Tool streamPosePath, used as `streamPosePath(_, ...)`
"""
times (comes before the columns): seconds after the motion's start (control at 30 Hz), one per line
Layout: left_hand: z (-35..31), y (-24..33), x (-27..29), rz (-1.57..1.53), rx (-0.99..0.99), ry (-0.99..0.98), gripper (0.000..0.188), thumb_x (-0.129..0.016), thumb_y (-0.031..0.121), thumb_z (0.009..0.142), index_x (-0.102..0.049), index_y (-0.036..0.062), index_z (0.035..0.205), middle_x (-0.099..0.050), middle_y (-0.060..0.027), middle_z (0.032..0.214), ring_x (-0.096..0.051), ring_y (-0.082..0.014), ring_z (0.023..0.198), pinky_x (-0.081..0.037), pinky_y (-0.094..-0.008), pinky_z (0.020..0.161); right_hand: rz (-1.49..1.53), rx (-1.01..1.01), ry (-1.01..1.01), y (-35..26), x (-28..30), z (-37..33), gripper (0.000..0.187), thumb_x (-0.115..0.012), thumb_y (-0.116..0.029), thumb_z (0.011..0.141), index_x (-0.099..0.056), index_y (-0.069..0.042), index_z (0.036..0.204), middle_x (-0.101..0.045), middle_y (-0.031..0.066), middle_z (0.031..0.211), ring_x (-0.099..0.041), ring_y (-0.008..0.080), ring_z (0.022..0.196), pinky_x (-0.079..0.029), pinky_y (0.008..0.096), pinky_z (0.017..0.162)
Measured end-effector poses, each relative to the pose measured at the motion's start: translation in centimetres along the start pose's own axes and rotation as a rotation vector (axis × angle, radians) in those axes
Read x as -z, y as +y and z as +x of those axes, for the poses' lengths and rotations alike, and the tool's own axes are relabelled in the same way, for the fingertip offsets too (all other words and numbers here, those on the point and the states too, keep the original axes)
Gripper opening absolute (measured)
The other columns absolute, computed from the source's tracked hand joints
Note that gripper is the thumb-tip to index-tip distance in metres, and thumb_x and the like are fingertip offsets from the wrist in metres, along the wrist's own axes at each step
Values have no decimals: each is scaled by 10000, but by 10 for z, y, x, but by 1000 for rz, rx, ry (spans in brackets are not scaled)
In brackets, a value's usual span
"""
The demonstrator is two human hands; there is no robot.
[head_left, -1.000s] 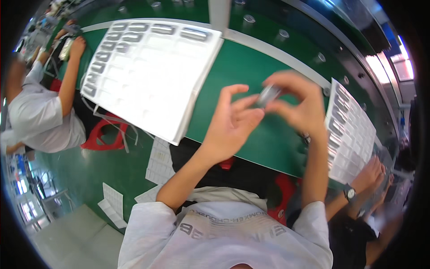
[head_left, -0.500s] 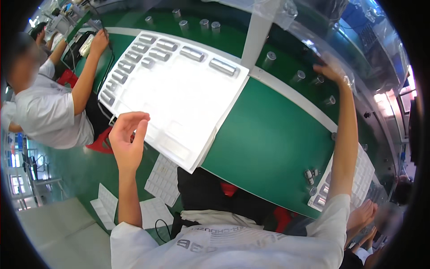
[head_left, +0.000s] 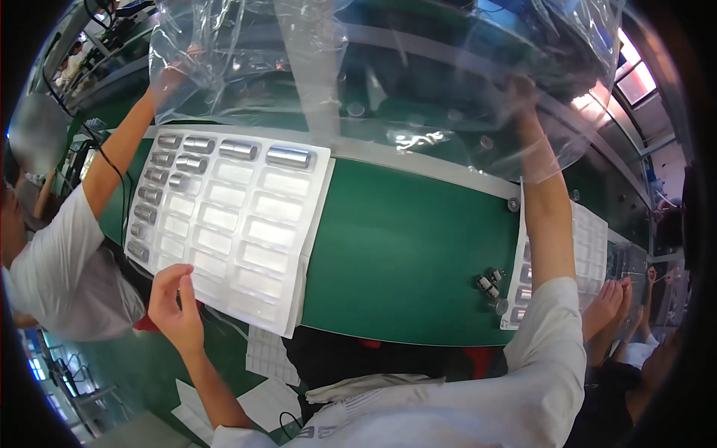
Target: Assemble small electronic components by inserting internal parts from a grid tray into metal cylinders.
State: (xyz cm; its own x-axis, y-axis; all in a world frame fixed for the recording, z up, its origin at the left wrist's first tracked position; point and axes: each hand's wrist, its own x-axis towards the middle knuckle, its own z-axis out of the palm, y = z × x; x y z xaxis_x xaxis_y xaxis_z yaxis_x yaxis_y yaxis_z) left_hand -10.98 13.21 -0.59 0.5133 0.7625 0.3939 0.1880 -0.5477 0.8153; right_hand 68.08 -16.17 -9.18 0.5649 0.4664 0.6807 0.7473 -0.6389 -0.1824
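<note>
My left hand point(head_left: 176, 308) hovers by the near left edge of a white moulded tray point(head_left: 317, 216), its fingers loosely curled toward the thumb and nothing visible between them. Silver metal cylinders point(head_left: 287, 157) lie in the tray's far row and down its left side; other pockets are bare. At the upper right, my right arm stretches far across the bench. My right hand point(head_left: 521, 95) is behind clear plastic film point(head_left: 418, 67), which blurs its fingers. Near it, a few cylinders point(head_left: 486, 142) stand on the green surface, seen dimly through the film.
A second white tray point(head_left: 590, 246) with cylinders lies at the right, partly under my forearm. Small metal parts point(head_left: 489, 284) sit beside it on the green bench point(head_left: 403, 254). A co-worker's arm point(head_left: 119, 160) reaches in from the left. White trays point(head_left: 269, 355) lie on the floor.
The view has shifted, so the tray appears lower and further left. Film now covers much of the top. The co-worker's arm at left reaches behind it. My left hand keeps a similar curl.
</note>
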Motion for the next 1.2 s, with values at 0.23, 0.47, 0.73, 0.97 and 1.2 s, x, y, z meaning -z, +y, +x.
streamPosePath(0.23, -8, 24, -3, -70, 107, 81, 128, -539, -95, 894, -603, -57, 998, -630, -107, 986, -613, -163, 929, -482, -282, 884, -324, -198, -435, -74, 9, -42, 289, -559, -204, 851, -681, -17, 1035, -657, 245, 1080, -620, 435, 1020, -499, 487, 894)
streamPosePath(0.47, -15, 39, -8, 258, -37, -45, 145, -606, -72, 857, -623, -49, 1000, -654, -110, 982, -635, -180, 926, -492, -282, 846, 41, 399, -298, -174, 77, -47, 218, -669, -93, 742, -708, -26, 946, -689, 176, 920, -659, 375, 896, -528, 415, 822)
streamPosePath(0.73, 6, -31, -5, 581, -112, 304, 203, -666, -6, 770, -644, 28, 969, -635, -139, 953, -588, -347, 906, -473, -416, 782, 579, 110, -783, -355, 213, -189, 264, -625, 163, 669, -644, 2, 878, -613, 93, 938, -639, 211, 780, -525, 268, 643)
streamPosePath(0.97, 64, -107, 34, 758, -235, 350, 258, -699, 80, 768, -669, 51, 1022, -642, -154, 1030, -584, -352, 1000, -466, -440, 840, 591, 32, -586, -368, 223, -213, 245, -651, 134, 729, -673, 13, 941, -661, 127, 1036, -658, 213, 805, -530, 278, 679)
streamPosePath(1.2, 122, -162, 72, 867, 184, 41, 286, -719, 207, 761, -704, 118, 1032, -621, -142, 1077, -618, -353, 994, -498, -463, 836, 766, -134, -423, -385, 251, -224, 245, -653, 67, 826, -652, -15, 1057, -652, 108, 1140, -639, 166, 979, -523, 262, 762)
